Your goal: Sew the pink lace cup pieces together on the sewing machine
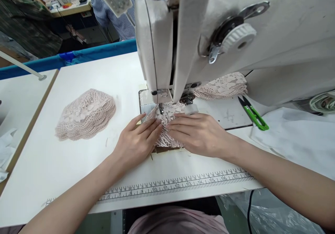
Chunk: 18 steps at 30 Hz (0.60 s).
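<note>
A piece of pale pink lace lies under the presser foot of a white sewing machine. My left hand rests flat on the lace's left side, fingers stretched toward the needle area. From the right, my right hand presses on the same lace with its fingers extended. Both hands' fingertips sit just in front of the presser foot, and neither hand grips anything. Part of the lace is hidden beneath the fingers and the machine head.
A stack of lace pieces lies to the left; more lace sits behind the needle area. Green thread snips and white cloth are at right. A printed ruler runs along the front edge. Two people stand beyond the table.
</note>
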Tool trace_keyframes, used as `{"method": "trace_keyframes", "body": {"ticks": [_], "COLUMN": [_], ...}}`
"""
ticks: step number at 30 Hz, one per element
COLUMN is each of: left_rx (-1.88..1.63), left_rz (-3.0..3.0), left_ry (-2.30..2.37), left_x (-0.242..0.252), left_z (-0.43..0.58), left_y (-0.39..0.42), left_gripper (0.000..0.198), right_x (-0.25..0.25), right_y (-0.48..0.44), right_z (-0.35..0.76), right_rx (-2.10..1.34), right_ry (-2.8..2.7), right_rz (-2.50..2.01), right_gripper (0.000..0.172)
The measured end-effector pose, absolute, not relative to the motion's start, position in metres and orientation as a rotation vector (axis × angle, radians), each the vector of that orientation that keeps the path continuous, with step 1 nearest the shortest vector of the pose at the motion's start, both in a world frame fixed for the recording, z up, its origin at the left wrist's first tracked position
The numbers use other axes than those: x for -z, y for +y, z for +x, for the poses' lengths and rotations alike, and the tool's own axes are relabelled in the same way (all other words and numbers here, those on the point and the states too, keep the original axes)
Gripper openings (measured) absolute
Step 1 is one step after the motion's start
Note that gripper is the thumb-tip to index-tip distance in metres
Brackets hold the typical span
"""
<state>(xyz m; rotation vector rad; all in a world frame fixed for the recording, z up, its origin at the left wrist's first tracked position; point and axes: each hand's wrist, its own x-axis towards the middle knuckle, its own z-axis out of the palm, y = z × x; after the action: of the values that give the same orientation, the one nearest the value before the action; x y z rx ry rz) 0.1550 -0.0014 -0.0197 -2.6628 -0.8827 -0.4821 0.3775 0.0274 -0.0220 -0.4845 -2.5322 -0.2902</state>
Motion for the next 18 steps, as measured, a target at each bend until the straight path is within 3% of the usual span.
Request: {"method": "trace_keyframes", "body": {"ticks": [18], "left_rx": [0.466], "left_rz": [-2.667], "left_ry": [-0.956], "left_x": [0.024], "left_z": [0.153], "left_y": [0.008], "left_gripper": [0.031], "right_x": [0.026], "right_y": [0.032], "right_z": [0.376], "right_rx": [0.393], "right_ry": [-2.520], "right_rz": [-0.542], "right_gripper": [0.027]}}
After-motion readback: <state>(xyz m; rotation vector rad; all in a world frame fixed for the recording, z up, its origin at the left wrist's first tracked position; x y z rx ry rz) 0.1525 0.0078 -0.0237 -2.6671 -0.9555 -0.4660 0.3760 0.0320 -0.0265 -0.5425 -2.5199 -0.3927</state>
